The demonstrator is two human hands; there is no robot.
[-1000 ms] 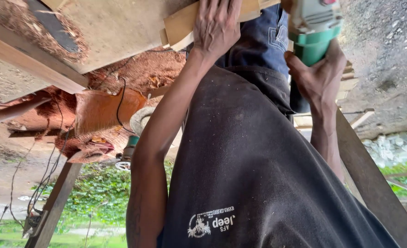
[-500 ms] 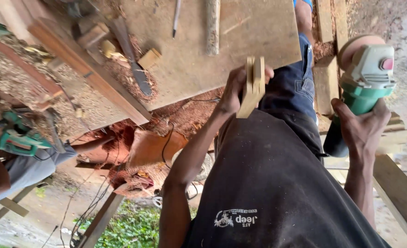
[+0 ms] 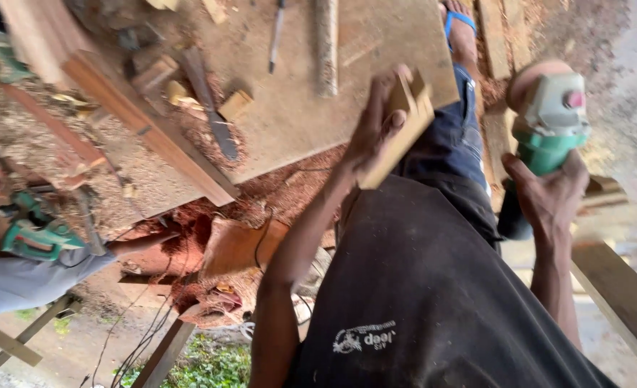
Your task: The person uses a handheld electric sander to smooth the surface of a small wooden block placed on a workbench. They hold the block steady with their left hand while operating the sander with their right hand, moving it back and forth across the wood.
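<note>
Gripping a pale wooden block [image 3: 407, 133], the left hand [image 3: 374, 128] is closing fingers and thumb around its lower end and lifting it clear of the plywood bench top [image 3: 297, 122], which is lying at ten o'clock from it. The block is tilting edge-up, probably so its face is showing to the eye. At three o'clock from the block, the right hand [image 3: 548, 200] is wrapping fully around the body of a green angle grinder [image 3: 548, 118], its disc end pointing away from the legs, likely for safety. On the bench a chisel [image 3: 277, 36] and a small offcut [image 3: 234, 104] are lying in sawdust. At eight o'clock another person's grey sleeve [image 3: 24, 282] is working beside a green power tool [image 3: 34, 238].
</note>
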